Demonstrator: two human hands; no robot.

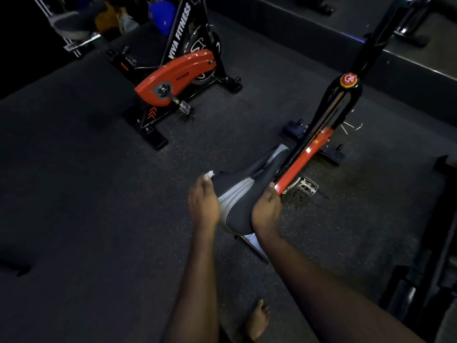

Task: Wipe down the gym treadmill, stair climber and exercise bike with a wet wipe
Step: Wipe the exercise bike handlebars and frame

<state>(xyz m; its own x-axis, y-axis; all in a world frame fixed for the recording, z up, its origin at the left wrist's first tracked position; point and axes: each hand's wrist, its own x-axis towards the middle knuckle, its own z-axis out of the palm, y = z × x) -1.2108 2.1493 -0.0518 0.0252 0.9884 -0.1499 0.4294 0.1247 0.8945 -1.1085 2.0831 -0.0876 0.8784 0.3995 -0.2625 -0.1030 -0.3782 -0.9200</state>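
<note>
On the dark rubber floor (99, 206) stand two orange and black exercise bikes: the far bike (173, 73) near the upper left corner of the floor, and the near bike (309, 149) at the right, in front of you. You hold its black and grey saddle (241, 194) from both sides. Your right hand (265, 211) grips the right edge, fingers curled under it. Your left hand (204, 206) is at the left edge, its fingers closed together on the white wet wipe (209, 174), which touches the saddle's side.
</note>
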